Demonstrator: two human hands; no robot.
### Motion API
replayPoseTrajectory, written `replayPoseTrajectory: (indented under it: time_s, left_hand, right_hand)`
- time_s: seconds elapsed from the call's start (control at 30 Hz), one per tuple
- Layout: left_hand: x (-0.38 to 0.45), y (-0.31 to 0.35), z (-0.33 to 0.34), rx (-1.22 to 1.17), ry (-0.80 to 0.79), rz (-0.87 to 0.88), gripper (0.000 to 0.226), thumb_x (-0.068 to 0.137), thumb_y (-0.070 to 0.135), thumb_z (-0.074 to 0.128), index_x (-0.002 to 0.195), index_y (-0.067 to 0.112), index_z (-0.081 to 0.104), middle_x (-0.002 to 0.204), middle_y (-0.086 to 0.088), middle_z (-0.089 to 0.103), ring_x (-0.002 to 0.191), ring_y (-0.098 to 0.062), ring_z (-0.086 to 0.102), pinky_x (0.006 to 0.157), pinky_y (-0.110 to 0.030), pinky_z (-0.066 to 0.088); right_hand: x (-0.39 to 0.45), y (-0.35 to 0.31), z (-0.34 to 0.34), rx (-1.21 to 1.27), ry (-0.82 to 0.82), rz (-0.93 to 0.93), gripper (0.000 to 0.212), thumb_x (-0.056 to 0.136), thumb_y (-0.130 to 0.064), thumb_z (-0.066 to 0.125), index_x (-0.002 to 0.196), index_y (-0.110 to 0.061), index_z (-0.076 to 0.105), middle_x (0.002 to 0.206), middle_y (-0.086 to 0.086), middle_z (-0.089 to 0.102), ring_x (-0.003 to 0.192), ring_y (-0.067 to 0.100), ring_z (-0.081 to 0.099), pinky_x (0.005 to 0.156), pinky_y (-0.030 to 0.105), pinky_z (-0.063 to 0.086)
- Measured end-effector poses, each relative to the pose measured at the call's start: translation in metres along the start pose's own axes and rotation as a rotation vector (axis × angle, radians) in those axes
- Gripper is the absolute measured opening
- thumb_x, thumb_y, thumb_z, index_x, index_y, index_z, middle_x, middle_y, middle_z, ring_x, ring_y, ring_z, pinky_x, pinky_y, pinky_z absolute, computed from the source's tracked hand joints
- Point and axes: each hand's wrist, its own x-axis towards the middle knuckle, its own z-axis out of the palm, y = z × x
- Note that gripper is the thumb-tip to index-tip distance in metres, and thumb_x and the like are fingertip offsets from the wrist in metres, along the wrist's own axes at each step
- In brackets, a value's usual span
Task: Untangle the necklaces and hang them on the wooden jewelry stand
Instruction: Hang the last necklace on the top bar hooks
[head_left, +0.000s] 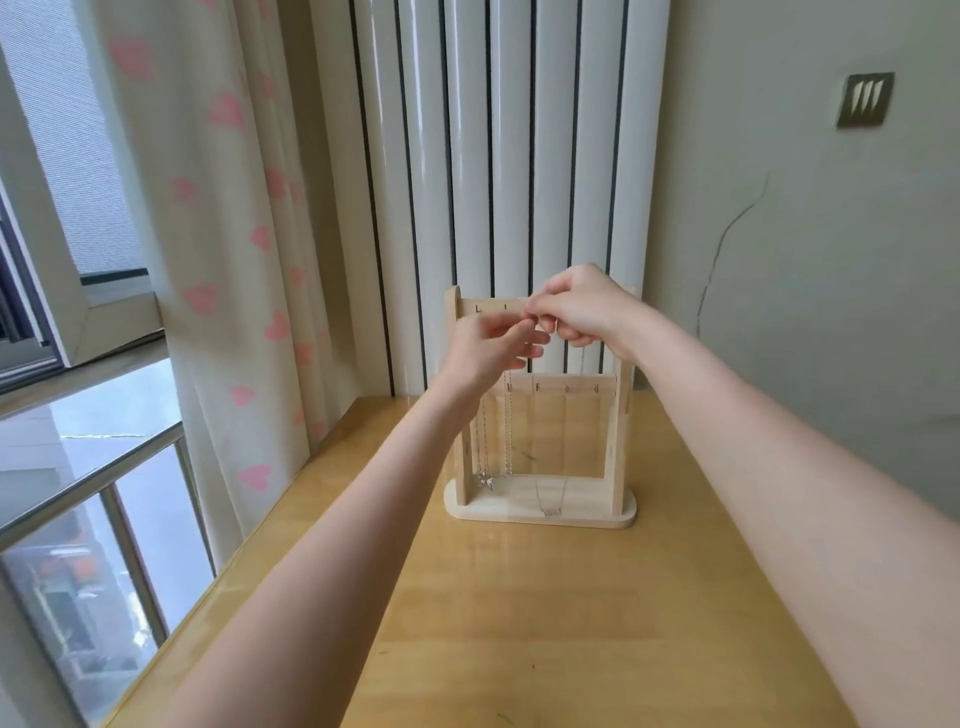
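A pale wooden jewelry stand (540, 512) stands upright at the far end of the table. Two thin silver necklaces hang from its top bar on the left: one with a small bow pendant (484, 479), and a plain chain (508, 431) beside it. A third fine necklace (551, 503) hangs down the middle, its pendant resting on the stand's base. My left hand (488, 351) and my right hand (582, 312) meet at the top bar, both pinching the upper end of this third necklace. The hands hide the hooks there.
The wooden table (519, 623) runs toward a white radiator (498, 156) behind the stand. A curtain with pink hearts (218, 249) hangs at the left beside a window with a metal rail (88, 483). A grey wall is on the right.
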Motion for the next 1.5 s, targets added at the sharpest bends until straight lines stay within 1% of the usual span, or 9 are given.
replayPoseTrajectory:
  time_s: [0.13,0.37,0.57,0.73,0.97,1.1,1.3,1.4,1.5]
  left_hand:
    - [0.013,-0.007,0.003,0.001,0.109,-0.001,0.016,0.090,0.011,0.057,0.078,0.008,0.067,0.063,-0.002,0.060,0.050,0.000,0.053,0.053,-0.012,0.047]
    - [0.026,-0.011,0.002,0.219,0.255,0.037,0.014,0.089,0.016,0.058,0.082,0.009,0.067,0.059,0.005,0.061,0.042,0.003,0.048,0.047,-0.012,0.039]
    - [0.036,-0.015,0.006,0.342,0.350,0.089,0.017,0.091,0.022,0.056,0.088,0.010,0.068,0.059,0.009,0.060,0.053,-0.006,0.052,0.068,-0.028,0.050]
    - [0.043,-0.019,0.008,0.384,0.400,0.113,0.020,0.091,0.025,0.056,0.083,0.012,0.068,0.058,0.007,0.061,0.062,-0.012,0.056,0.065,-0.028,0.049]
    - [0.052,-0.019,0.006,0.535,0.371,0.180,0.021,0.091,0.024,0.053,0.076,0.014,0.064,0.054,0.006,0.060,0.084,-0.025,0.061,0.070,-0.033,0.051]
    - [0.050,-0.019,0.011,0.636,0.362,0.217,0.025,0.094,0.022,0.050,0.083,0.007,0.067,0.060,0.001,0.062,0.066,0.007,0.041,0.070,-0.007,0.041]
    - [0.043,-0.033,0.017,0.667,0.257,0.166,0.023,0.092,0.021,0.053,0.080,0.007,0.067,0.065,-0.003,0.068,0.057,-0.014,0.062,0.070,-0.034,0.054]
    - [0.038,-0.039,0.018,0.661,0.229,0.142,0.022,0.093,0.021,0.053,0.082,0.009,0.068,0.065,-0.002,0.069,0.053,-0.012,0.064,0.070,-0.033,0.055]
    - [0.036,-0.043,0.019,0.671,0.206,0.123,0.021,0.091,0.020,0.053,0.081,0.012,0.069,0.066,0.000,0.070,0.057,-0.010,0.066,0.071,-0.034,0.056]
  right_hand:
    - [0.007,0.007,-0.002,-0.011,0.049,-0.020,0.014,0.085,-0.007,0.056,0.072,-0.007,0.063,0.057,0.003,0.049,0.043,0.012,0.032,0.038,0.019,0.025]
    - [0.020,0.015,-0.003,-0.120,0.252,-0.085,0.016,0.082,-0.015,0.065,0.067,-0.020,0.062,0.060,-0.002,0.059,0.052,0.008,0.047,0.052,0.020,0.036]
    - [0.033,0.023,0.000,-0.113,0.480,-0.114,0.009,0.081,-0.015,0.065,0.073,-0.019,0.064,0.076,0.001,0.065,0.079,0.022,0.065,0.078,0.037,0.055]
    - [0.035,0.024,0.003,-0.106,0.480,-0.177,0.011,0.083,-0.011,0.061,0.075,-0.018,0.061,0.073,-0.001,0.062,0.069,0.016,0.058,0.077,0.036,0.055]
    - [0.044,0.027,0.009,-0.244,0.595,-0.055,0.015,0.086,-0.010,0.053,0.083,-0.018,0.065,0.093,0.001,0.067,0.088,0.020,0.059,0.065,0.023,0.037]
    - [0.038,0.033,0.014,-0.460,0.565,-0.160,0.013,0.090,-0.010,0.052,0.090,-0.010,0.065,0.098,0.005,0.064,0.081,0.015,0.048,0.060,0.022,0.031]
    - [0.018,0.063,0.024,-0.703,0.438,-0.393,0.019,0.092,-0.003,0.044,0.103,-0.006,0.059,0.104,0.006,0.060,0.085,0.024,0.057,0.064,0.028,0.038]
    - [0.010,0.078,0.032,-0.644,0.414,-0.349,0.026,0.093,-0.005,0.044,0.117,-0.009,0.049,0.099,0.006,0.065,0.080,0.024,0.060,0.062,0.027,0.041]
    - [0.007,0.090,0.038,-0.523,0.429,-0.221,0.020,0.091,-0.008,0.050,0.111,-0.008,0.048,0.090,0.007,0.066,0.072,0.020,0.057,0.057,0.023,0.036]
